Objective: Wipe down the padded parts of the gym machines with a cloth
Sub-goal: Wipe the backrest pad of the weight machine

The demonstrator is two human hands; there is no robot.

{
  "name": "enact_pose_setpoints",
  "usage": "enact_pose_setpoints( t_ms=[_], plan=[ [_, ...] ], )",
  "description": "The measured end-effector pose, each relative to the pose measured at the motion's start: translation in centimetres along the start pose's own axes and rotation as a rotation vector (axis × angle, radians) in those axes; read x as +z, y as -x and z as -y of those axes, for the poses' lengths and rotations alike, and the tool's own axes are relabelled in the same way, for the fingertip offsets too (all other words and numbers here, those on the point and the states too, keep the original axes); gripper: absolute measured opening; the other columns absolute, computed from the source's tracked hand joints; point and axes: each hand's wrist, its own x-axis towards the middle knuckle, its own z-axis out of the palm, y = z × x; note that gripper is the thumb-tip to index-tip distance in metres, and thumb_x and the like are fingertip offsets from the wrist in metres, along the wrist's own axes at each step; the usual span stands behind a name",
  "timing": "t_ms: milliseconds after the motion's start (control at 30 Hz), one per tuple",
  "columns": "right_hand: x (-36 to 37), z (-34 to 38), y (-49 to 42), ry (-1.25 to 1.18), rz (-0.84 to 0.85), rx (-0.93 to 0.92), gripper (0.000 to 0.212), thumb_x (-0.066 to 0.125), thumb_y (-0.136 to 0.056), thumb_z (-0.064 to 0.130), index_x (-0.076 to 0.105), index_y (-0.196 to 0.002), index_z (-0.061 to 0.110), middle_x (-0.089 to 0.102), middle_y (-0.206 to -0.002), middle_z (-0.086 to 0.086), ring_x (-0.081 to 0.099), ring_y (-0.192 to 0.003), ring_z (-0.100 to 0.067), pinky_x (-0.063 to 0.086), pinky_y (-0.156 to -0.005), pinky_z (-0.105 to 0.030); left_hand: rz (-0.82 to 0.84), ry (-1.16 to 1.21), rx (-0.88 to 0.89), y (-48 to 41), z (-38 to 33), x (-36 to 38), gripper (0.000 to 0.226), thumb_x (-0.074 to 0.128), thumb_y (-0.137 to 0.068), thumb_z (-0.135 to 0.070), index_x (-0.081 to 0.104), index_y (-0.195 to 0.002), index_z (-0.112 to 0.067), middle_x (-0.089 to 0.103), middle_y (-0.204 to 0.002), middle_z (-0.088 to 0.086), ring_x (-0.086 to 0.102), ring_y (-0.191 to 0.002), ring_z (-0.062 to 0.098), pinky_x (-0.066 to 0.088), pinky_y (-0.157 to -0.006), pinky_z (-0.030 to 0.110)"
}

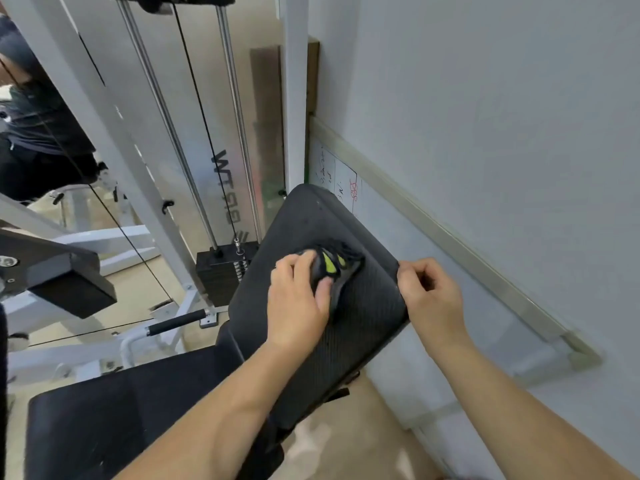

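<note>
head view | my left hand (298,299) closes its grip on a crumpled black cloth with lime-yellow patches (337,268), pressed mid-way up the black ribbed padded backrest (367,327) | my right hand (431,292) seems to pinch the backrest's right edge | the backrest's long axis runs away from me, so I judge the next stroke goes along it

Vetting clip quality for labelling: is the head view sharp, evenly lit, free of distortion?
Head view: soft even light; wide-angle lens bows the wall rail; detail slightly soft, as on the cloth under the left hand; faint sheen on the metal panel.
</note>
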Motion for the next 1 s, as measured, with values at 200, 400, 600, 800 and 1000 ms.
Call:
enact_pose_setpoints(
  t_ms=[200, 400, 600, 800, 1000],
  plan=[
    [0.5, -0.2, 0.2, -0.023, -0.027, 0.014, 0.019, 0.061, -0.095, 0.014, 0.059, -0.082, 0.0, 0.059, -0.077, -0.009, 0.05, -0.07, -0.012, 0.041, -0.067, -0.033, -0.106, 0.15, -0.367, 3.9, -5.4, 1.3, 0.048, 0.045, -0.102, -0.044, 0.044, -0.141, -0.017, 0.047, -0.128, 0.009, 0.05, -0.115, 0.032, 0.047, -0.092, 0.046],
    [0.4, -0.2, 0.4, 0.004, -0.013, -0.023, 0.022, 0.059, -0.097, 0.014, 0.056, -0.084, -0.003, 0.058, -0.079, -0.004, 0.047, -0.069, -0.01, 0.039, -0.066, -0.032, 0.029, 0.057, -0.029, 4.5, 0.7, 0.6, 0.045, 0.053, -0.097, -0.035, 0.045, -0.138, -0.02, 0.048, -0.13, 0.009, 0.051, -0.118, 0.032, 0.047, -0.099, 0.045],
    [0.4, -0.4, 1.0, -0.012, 0.008, -0.028, 0.022, 0.06, -0.098, 0.014, 0.057, -0.082, -0.001, 0.052, -0.075, -0.015, 0.047, -0.068, -0.01, 0.039, -0.065, -0.033, -0.066, 0.191, -0.565, 3.0, -2.3, 0.9, 0.05, 0.041, -0.105, -0.045, 0.04, -0.147, -0.018, 0.043, -0.135, 0.008, 0.049, -0.123, 0.031, 0.044, -0.098, 0.045],
    [-0.3, -1.1, 0.2, -0.066, 0.082, -0.053, 0.016, 0.063, -0.101, 0.009, 0.063, -0.085, 0.004, 0.057, -0.071, -0.019, 0.052, -0.067, -0.015, 0.044, -0.061, -0.032, -0.016, -0.015, 0.23, 1.4, -6.6, -1.5, 0.042, 0.053, -0.095, -0.037, 0.057, -0.133, -0.021, 0.054, -0.13, 0.004, 0.052, -0.111, 0.029, 0.048, -0.087, 0.043],
    [0.0, -1.0, -0.2, -0.065, 0.084, -0.001, 0.012, 0.058, -0.102, 0.012, 0.068, -0.099, 0.017, 0.053, -0.07, 0.003, 0.047, -0.057, 0.0, 0.041, -0.057, -0.011, 0.103, -0.479, 0.121, -11.7, -8.0, -2.0, 0.04, 0.047, -0.102, -0.047, 0.058, -0.136, -0.029, 0.055, -0.135, -0.003, 0.045, -0.124, 0.03, 0.04, -0.089, 0.047]
  ],
)
